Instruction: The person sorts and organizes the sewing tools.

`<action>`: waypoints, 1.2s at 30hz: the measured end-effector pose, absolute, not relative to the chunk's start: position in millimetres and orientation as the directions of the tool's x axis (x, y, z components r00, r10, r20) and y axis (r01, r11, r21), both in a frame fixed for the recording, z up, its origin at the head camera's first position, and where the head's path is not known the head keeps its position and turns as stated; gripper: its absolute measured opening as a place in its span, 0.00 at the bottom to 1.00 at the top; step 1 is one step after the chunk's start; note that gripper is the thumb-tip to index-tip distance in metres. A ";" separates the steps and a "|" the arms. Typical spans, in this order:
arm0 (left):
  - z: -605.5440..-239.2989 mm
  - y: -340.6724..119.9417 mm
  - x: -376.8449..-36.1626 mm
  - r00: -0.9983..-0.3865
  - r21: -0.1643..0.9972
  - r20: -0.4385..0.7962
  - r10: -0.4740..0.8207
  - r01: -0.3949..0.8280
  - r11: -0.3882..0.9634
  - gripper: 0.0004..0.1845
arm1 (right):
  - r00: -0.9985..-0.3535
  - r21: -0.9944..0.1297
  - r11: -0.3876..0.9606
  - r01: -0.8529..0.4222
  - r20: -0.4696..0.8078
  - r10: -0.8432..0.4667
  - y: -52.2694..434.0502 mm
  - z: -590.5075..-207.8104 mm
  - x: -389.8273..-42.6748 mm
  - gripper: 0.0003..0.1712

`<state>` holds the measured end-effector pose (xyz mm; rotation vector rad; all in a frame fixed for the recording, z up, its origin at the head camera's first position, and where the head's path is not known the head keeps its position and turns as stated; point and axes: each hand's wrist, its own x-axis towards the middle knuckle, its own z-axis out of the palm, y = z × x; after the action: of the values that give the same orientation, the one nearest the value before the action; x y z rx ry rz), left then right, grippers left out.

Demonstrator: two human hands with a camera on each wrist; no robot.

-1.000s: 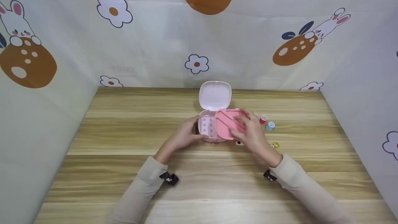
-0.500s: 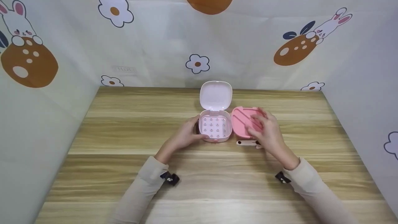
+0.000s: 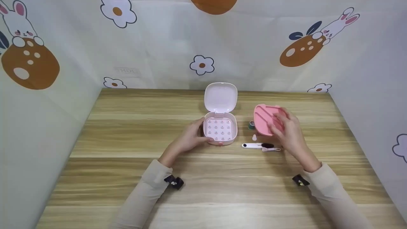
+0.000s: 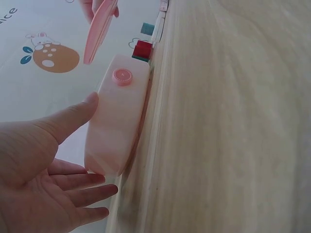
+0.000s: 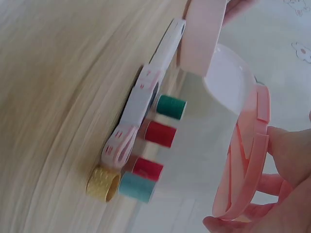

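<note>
The right hand [image 3: 287,132] is carrying the salmon-pink ribbed plastic tray insert [image 3: 266,120] further right than half a second ago — fingers curled round its edge, tilted, above the wooden table [image 3: 127,133] — uncovering what lay beneath. The left hand [image 3: 190,138] is still steadying the open pale-pink plastic case [image 3: 220,129], fingers relaxed against its side. The wrist view is showing four thread spools [image 5: 158,133], one yellow thimble [image 5: 103,184] and one white snipper [image 3: 254,145].
</note>
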<state>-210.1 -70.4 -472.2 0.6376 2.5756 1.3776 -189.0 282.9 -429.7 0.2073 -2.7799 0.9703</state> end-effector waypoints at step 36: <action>-472.3 -70.4 -210.6 -0.896 0.836 0.037 0.442 0.270 0.478 0.47 | -0.985 -0.547 0.832 -0.093 0.175 0.005 363.3 -456.3 -247.3 0.23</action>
<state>-210.6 -70.4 -472.3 0.6192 2.5383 1.3848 -247.3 363.3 -456.3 0.0686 -2.8438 0.8615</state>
